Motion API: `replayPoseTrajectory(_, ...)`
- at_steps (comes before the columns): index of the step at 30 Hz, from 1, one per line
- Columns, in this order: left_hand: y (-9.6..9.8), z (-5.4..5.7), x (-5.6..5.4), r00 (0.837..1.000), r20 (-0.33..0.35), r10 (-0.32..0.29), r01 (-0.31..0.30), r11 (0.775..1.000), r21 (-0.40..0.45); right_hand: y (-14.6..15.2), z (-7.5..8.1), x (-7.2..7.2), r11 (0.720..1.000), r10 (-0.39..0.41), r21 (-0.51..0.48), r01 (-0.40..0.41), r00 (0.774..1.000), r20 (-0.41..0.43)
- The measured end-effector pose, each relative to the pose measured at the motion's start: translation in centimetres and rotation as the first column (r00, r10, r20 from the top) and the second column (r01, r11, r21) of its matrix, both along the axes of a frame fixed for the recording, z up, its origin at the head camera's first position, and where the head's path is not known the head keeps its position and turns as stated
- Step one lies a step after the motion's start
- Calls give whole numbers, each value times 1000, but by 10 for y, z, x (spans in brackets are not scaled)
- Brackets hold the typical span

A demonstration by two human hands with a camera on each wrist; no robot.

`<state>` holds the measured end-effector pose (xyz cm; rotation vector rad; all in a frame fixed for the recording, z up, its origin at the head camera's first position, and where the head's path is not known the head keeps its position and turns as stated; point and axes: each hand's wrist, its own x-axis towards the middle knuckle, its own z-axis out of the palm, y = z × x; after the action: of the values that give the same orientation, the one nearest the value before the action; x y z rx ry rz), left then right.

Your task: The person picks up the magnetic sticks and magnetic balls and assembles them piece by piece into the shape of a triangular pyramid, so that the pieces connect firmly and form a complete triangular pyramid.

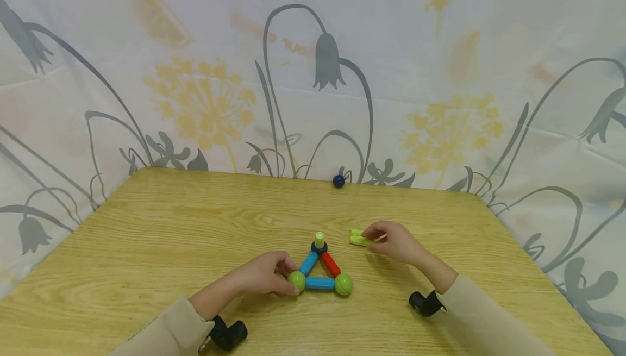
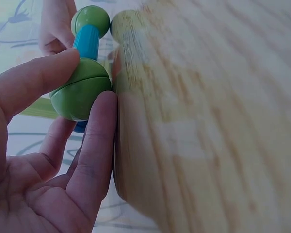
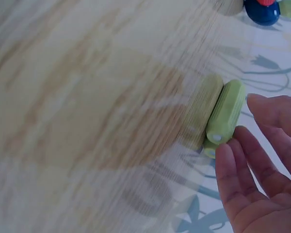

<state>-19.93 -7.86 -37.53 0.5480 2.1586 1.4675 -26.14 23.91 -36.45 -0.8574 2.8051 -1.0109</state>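
A triangle of toy rods and balls lies on the table. Its sides are a blue rod [image 1: 309,263], another blue rod [image 1: 320,283] and a red rod [image 1: 331,264]. My left hand [image 1: 264,274] holds the green ball [image 2: 80,94] at the left corner between thumb and fingers. Another green ball [image 1: 344,284] forms the right corner. At the far corner, a short light-green rod [image 1: 319,239] stands upright on a dark blue ball [image 1: 319,248]. Two loose light-green rods [image 3: 226,111] lie side by side at my right hand's [image 1: 393,243] fingertips, the thumb apart from them.
A loose dark blue ball [image 1: 338,181] sits at the back edge of the wooden table [image 1: 220,209]. Behind it hangs a flower-patterned cloth [image 1: 293,111]. Black wrist devices show below both sleeves.
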Motion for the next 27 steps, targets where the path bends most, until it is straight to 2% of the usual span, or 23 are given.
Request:
replayPoseTrajectory(6,0,1,0,1000,-4,4,-4,1000,-4,-3,-1,-2,999,-25,34,22,997,73)
replayPoseTrajectory(10,1,2,1,1000,-13,8,-9,1000,-19,-5,-4,-4,999,-41,33,39,997,68)
replayPoseTrajectory(17,1,3,2,1000,-12,10,-10,1000,-20,-9,-5,-3,999,7,52,-12,996,90)
replayPoseTrajectory(21,0,2,1,1000,-3,12,-12,1000,-17,-11,-5,-2,996,27,85,-35,996,83)
replayPoseTrajectory(27,0,2,1,1000,-25,12,-13,999,-42,-10,-6,-1,995,16,97,-20,999,39)
